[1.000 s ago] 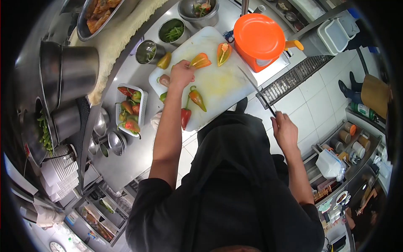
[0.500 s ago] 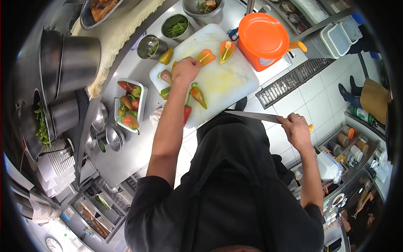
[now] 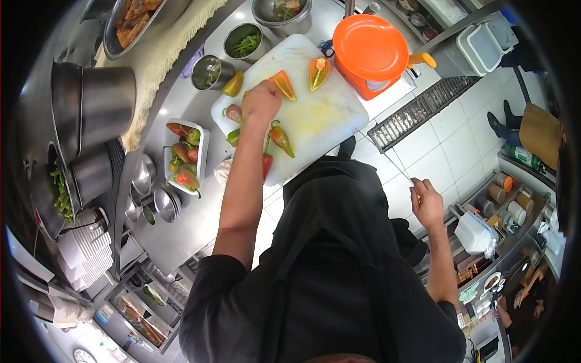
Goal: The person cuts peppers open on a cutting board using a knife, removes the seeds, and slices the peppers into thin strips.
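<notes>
White plastic, ribbed and open-topped, the basket (image 3: 203, 158) on the steel worktop (image 3: 181, 233) holds whole red and green peppers (image 3: 186, 178), glossy and tapering. Beyond it a small metal pot (image 3: 227, 74) has a little green stuff inside, and a wider metal pot (image 3: 264, 51) is loaded with thin green strips. A metal bowl (image 3: 298, 25) beside that one contains red and green scraps, while a pan (image 3: 111, 37) at the upper left carries browned chunks of food. The round orange container (image 3: 370, 51), smooth on top, stands near the far corner of the pale, yellow-stained cutting board (image 3: 324, 124). On the board lie an opened pepper half (image 3: 319, 72), its seedy core showing, and an orange pepper piece (image 3: 282, 85) right at the curled fingers of the left hand (image 3: 260, 104); whether they grip it I cannot tell. A whole orange-green pepper (image 3: 281, 140) rests just beside that hand, on the near side. Well apart from the board, over the tiled floor (image 3: 445, 142), the right hand (image 3: 428, 202) has its fingers closed round a knife (image 3: 399, 168), the blade seen nearly edge-on as a thin line.
</notes>
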### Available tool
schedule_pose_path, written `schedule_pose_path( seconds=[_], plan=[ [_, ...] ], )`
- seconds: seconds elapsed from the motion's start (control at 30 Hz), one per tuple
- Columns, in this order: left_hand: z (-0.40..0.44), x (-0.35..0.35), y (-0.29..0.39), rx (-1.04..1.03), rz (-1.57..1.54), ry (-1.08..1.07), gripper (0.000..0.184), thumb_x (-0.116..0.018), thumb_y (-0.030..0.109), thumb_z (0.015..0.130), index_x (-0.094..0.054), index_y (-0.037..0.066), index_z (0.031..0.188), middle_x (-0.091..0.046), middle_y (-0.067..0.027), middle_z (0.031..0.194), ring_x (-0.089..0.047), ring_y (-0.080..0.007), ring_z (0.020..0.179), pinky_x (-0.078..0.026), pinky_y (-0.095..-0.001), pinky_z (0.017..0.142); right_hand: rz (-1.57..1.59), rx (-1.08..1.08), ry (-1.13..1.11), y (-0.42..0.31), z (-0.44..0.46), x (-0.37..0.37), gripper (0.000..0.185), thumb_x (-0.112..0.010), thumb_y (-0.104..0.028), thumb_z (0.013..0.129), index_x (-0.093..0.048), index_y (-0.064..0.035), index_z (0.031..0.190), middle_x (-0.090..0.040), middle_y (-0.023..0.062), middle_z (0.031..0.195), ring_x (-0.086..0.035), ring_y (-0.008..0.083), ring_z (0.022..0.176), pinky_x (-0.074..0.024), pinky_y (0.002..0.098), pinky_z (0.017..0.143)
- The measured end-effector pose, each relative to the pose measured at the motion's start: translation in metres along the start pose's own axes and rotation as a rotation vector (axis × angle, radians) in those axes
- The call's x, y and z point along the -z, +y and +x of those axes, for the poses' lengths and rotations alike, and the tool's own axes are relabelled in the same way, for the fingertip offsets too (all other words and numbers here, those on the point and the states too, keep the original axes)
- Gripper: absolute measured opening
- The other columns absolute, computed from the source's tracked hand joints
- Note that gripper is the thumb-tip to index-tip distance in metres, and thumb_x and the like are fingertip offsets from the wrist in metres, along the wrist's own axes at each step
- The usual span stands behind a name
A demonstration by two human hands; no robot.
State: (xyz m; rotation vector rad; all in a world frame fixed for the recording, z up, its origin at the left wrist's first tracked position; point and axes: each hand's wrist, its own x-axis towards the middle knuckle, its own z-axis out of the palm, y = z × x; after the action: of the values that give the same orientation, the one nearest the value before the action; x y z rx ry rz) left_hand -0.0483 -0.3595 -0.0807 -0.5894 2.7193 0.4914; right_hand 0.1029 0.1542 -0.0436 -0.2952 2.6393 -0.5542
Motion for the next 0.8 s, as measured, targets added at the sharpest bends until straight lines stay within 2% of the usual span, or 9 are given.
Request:
schedule_pose_path(
  seconds=[0.03, 0.13, 0.23, 0.33, 0.43, 0.53, 0.63, 0.7, 0.8],
  plan=[
    [0.001, 0.004, -0.001, 0.002, -0.032, 0.015, 0.036, -0.069, 0.023, 0.095, -0.074, 0.011, 0.129, -0.078, -0.0158, 0.126, -0.075, -0.0345, 0.111, -0.058, -0.0443, 0.098, 0.028, 0.007, 0.027, -0.003, -0.001, -0.002, 0.024, -0.068, -0.016, 0.103, -0.071, -0.0085, 0.125, -0.069, 0.0151, 0.102, -0.071, 0.0401, 0.086, -0.0585, 0.0501, 0.076],
    [-0.001, 0.008, -0.006, -0.375, -0.027, 0.192, 0.051, -0.068, 0.006, 0.091, -0.067, 0.013, 0.142, -0.065, -0.0149, 0.150, -0.065, -0.0358, 0.132, -0.052, -0.0442, 0.112, 0.131, -0.014, 0.072, -0.010, -0.003, -0.013, 0.022, -0.067, -0.016, 0.103, -0.071, -0.0077, 0.123, -0.069, 0.0154, 0.102, -0.071, 0.0400, 0.085, -0.0582, 0.0501, 0.075],
    [0.012, -0.004, -0.012, -0.635, 0.261, 0.232, 0.059, -0.061, -0.004, 0.091, -0.065, 0.018, 0.145, -0.051, -0.0073, 0.163, -0.050, -0.0340, 0.147, -0.045, -0.0435, 0.121, 0.073, -0.026, 0.006, -0.002, 0.003, -0.023, 0.020, -0.067, -0.015, 0.103, -0.070, -0.0064, 0.122, -0.069, 0.0161, 0.099, -0.071, 0.0396, 0.083, -0.0576, 0.0497, 0.074],
    [0.019, -0.008, -0.020, -0.633, 0.233, 0.129, 0.054, -0.070, 0.007, 0.090, -0.066, 0.014, 0.143, -0.063, -0.0137, 0.145, -0.061, -0.0375, 0.134, -0.051, -0.0455, 0.114, 0.045, 0.007, 0.009, -0.001, 0.011, -0.022, 0.019, -0.067, -0.015, 0.103, -0.068, -0.0046, 0.119, -0.071, 0.0180, 0.099, -0.072, 0.0394, 0.080, -0.0572, 0.0495, 0.073],
    [0.001, 0.011, -0.004, -0.397, 0.182, -0.114, 0.058, -0.078, 0.017, 0.090, -0.064, 0.015, 0.146, -0.065, -0.0143, 0.140, -0.066, -0.0387, 0.128, -0.055, -0.0472, 0.109, 0.166, 0.023, 0.025, -0.021, 0.015, -0.022, 0.020, -0.068, -0.016, 0.103, -0.067, -0.0028, 0.118, -0.073, 0.0198, 0.102, -0.073, 0.0398, 0.080, -0.0578, 0.0499, 0.074],
    [-0.023, 0.011, 0.007, -0.280, 0.188, -0.130, 0.068, -0.087, 0.032, 0.086, -0.063, 0.016, 0.148, -0.065, -0.0153, 0.138, -0.069, -0.0394, 0.123, -0.057, -0.0483, 0.105, 0.209, 0.107, 0.023, -0.044, 0.034, -0.031, 0.025, -0.069, -0.018, 0.103, -0.065, -0.0015, 0.121, -0.073, 0.0215, 0.102, -0.072, 0.0443, 0.087, -0.0574, 0.0509, 0.076],
    [-0.045, 0.016, 0.015, -0.234, 0.117, -0.177, 0.076, -0.091, 0.039, 0.082, -0.062, 0.013, 0.147, -0.065, -0.0166, 0.137, -0.068, -0.0395, 0.123, -0.056, -0.0482, 0.105, 0.261, 0.124, -0.017, -0.080, 0.055, -0.027, 0.020, -0.068, -0.020, 0.105, -0.062, -0.0031, 0.115, -0.072, 0.0209, 0.100, -0.070, 0.0465, 0.087, -0.0559, 0.0531, 0.075],
    [-0.053, 0.011, 0.011, -0.220, 0.056, -0.133, 0.077, -0.091, 0.039, 0.082, -0.062, 0.012, 0.147, -0.064, -0.0167, 0.138, -0.067, -0.0394, 0.126, -0.055, -0.0480, 0.107, 0.258, 0.143, 0.000, -0.104, 0.067, -0.026, 0.019, -0.067, -0.022, 0.106, -0.059, -0.0044, 0.108, -0.071, 0.0199, 0.096, -0.069, 0.0466, 0.085, -0.0547, 0.0549, 0.073],
    [-0.058, -0.001, 0.003, -0.278, -0.023, -0.013, 0.075, -0.091, 0.037, 0.082, -0.062, 0.011, 0.146, -0.063, -0.0163, 0.141, -0.063, -0.0385, 0.131, -0.052, -0.0477, 0.112, 0.177, 0.168, -0.017, -0.125, 0.082, -0.025, 0.020, -0.067, -0.022, 0.105, -0.058, -0.0053, 0.109, -0.070, 0.0198, 0.094, -0.069, 0.0465, 0.083, -0.0543, 0.0561, 0.072]
  ],
)
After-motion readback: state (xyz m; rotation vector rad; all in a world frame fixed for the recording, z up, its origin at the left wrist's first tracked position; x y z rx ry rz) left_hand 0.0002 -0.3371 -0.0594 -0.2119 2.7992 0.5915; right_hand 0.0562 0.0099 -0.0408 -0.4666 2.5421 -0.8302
